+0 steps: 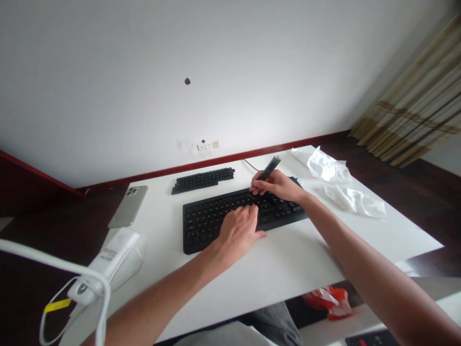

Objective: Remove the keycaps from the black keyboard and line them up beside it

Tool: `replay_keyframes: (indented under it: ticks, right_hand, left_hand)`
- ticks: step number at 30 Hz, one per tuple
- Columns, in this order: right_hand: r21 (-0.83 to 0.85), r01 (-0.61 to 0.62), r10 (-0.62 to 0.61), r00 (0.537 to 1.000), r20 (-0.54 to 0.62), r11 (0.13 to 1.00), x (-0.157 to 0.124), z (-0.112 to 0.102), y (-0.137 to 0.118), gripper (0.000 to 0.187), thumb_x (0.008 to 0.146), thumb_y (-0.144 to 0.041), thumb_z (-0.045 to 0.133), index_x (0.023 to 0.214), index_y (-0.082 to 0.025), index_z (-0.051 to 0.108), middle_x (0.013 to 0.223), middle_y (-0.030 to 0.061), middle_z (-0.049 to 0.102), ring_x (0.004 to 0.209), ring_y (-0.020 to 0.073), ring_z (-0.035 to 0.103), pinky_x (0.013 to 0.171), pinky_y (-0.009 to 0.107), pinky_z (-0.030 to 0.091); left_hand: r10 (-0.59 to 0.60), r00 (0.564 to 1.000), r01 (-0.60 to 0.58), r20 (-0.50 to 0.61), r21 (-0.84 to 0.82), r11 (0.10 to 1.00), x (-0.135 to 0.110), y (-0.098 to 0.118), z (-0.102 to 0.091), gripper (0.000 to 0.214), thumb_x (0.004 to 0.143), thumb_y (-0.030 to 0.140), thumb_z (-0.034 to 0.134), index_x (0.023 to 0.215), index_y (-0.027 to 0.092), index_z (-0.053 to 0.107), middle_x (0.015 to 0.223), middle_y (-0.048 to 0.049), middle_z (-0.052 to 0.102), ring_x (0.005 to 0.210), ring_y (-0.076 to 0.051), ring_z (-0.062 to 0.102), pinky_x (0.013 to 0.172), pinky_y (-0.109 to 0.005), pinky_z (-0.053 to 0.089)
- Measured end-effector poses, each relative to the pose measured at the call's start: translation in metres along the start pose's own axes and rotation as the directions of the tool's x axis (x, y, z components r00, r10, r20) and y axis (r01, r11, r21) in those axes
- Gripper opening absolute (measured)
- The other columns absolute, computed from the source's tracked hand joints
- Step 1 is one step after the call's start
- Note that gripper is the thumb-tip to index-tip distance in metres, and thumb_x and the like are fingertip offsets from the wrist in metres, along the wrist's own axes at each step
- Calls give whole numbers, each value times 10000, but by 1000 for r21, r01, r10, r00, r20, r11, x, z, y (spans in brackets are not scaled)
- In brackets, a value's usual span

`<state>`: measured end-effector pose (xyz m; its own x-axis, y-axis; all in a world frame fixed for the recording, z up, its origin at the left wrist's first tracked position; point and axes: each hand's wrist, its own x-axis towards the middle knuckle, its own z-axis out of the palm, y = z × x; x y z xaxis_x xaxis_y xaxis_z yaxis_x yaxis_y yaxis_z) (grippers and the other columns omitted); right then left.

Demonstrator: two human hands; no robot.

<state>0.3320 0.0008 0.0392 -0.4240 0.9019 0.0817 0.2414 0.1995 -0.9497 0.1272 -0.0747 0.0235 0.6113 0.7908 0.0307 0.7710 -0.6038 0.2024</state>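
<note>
A black keyboard (230, 216) lies across the middle of a white table (288, 269), turned slightly so that its right end sits farther from the person than its left. The right hand (276, 186) hovers over the upper right part of the keys, its fingers closed around a slim dark tool (269, 168), held much as one holds a pen, with the working end angled down toward the key rows and the free end pointing up and away. That grip seems chosen to put the tip in between or under single keys. The left hand (239, 231) rests flat on the middle of the keyboard, fingers loosely curled and holding nothing; it appears to press down to keep the board from sliding. Just behind the keyboard, apart from it, a strip of black keycaps (202, 179) lies in rows, near enough to be reached. A thin black cable (249, 165) runs off toward the wall. To the right lie crumpled clear plastic wrappers (338, 180), well clear of the hands. At the left edge of the table a phone (128, 205) lies face down, and nearer the person a white device (108, 259) with a white cord.
</note>
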Motion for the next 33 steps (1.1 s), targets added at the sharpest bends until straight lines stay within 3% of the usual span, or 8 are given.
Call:
replay_keyframes:
  ticks: [6,12,18,33]
  right_hand:
    - [32,3,0,993,-117,999,-24,6,3,366,981,-542,651,1059,-187,698,1039,95,765,923,228,733,775,341,589]
    - [107,-44,62,983,-170,993,-47,19,8,384,998,-556,625,1087,-183,652,999,101,750,861,212,724,683,309,571]
    - [36,-64,68,988,-136,997,-48,29,9,357,994,-540,635,1039,-186,654,954,96,748,858,226,716,671,330,577]
    - [7,-85,86,992,-88,996,-49,28,6,368,990,-545,639,1039,-181,663,923,87,755,844,224,720,700,342,592]
  left_hand:
    - [-23,1000,23,-4,-90,996,-1,0,1,501,805,428,876,1139,164,610,1082,-83,751,1031,-256,716,868,-338,557]
    - [-36,999,33,-29,-99,995,-4,1,7,486,821,387,869,1151,158,596,1022,-84,766,972,-251,731,807,-312,546]
    - [-27,997,21,-71,-72,997,-5,1,14,497,822,383,870,1151,145,585,968,-99,759,937,-254,737,787,-306,540]
    - [21,996,-24,-85,-29,999,-8,3,11,374,893,370,803,1107,141,598,938,-87,735,900,-235,705,779,-316,527]
